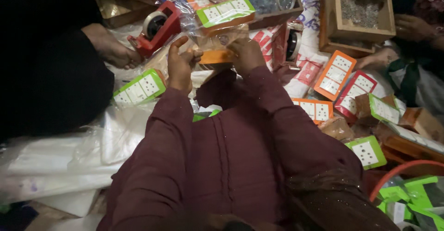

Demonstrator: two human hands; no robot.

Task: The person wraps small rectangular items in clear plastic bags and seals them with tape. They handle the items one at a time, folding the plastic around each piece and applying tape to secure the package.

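Cluttered floor of white plastic sheets (pixel 55 161). Left hand (pixel 179 65) and right hand (pixel 246 54) pinch one orange-backed packet (pixel 216 56) in clear wrap; red tape dispenser (pixel 157 27) near left hand.

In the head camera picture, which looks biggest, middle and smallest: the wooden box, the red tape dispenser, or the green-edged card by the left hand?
1. Open wooden box, top right: largest.
2. and 3. Red tape dispenser and green-edged white card beside the left hand: look about alike, so I won't rank them.
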